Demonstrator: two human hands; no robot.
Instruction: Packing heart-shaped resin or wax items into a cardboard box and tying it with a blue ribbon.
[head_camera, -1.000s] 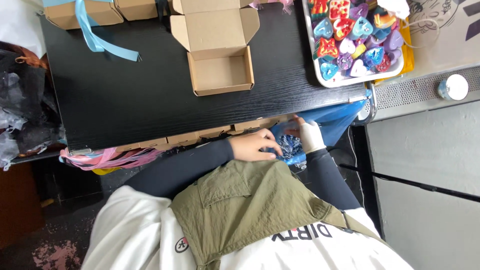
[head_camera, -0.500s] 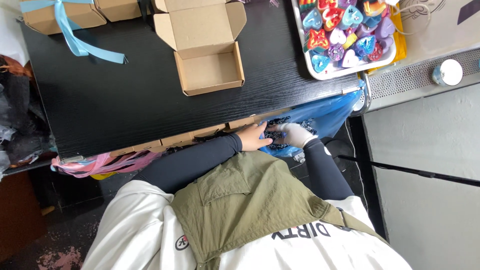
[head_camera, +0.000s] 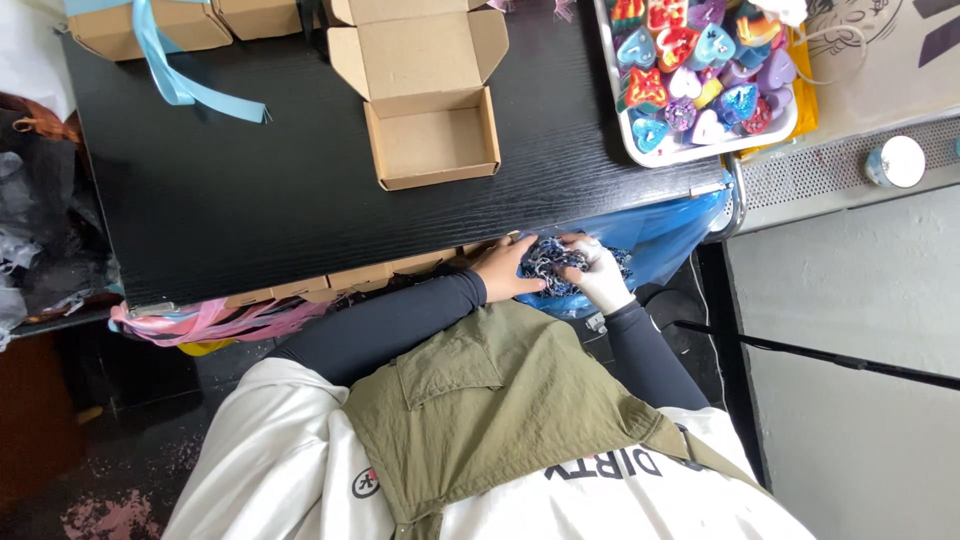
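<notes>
I am pulling a clump of blue and white shredded paper (head_camera: 552, 262) out of the blue plastic bag (head_camera: 668, 240) that hangs at the near right corner of the black table (head_camera: 250, 190). My left hand (head_camera: 508, 270) is bare and my right hand (head_camera: 600, 270) looks white, like it has a glove on. Both hands are curled around the clump, one on each side, with my fingers pressing into it, so I am holding it between them. The clump sits just at the table's near edge, partly in the mouth of the bag. I think this is the grab-the-filling step. Up on the table sits an open cardboard box (head_camera: 432, 135) with its lid flaps up and nothing inside it that I can see. To its right is a white tray (head_camera: 700, 152) full of bright heart-shaped pieces. I think the next move needs me to lift the clump clear of the bag without dropping bits, keep it bunched in both hands, and carry it up over the table edge to the box.
</notes>
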